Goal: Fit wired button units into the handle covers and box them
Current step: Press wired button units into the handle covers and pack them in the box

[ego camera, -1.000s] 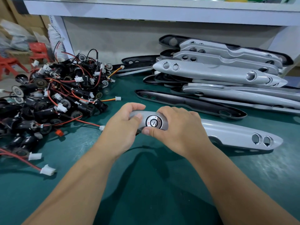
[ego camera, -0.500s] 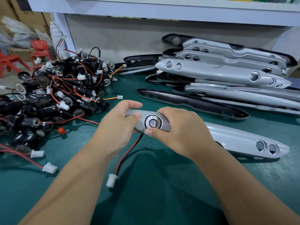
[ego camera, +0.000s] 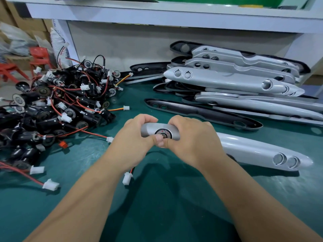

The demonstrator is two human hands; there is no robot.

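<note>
At the centre of the frame a grey handle cover is gripped at its left end by both hands. Its long axis runs from there toward the lower right, where two empty holes are seen. The left hand is curled round the tip, and the right hand is wrapped over the body just beside it. Both thumbs are pressed together at the lower edge of a button unit seated in the cover. Its red-and-black wire is hung below, ending in a white plug between the forearms. The empty holes lie nearer the right hand. Loose button units are heaped at the left, and more covers are stacked at the upper right. No box is seen.
</note>
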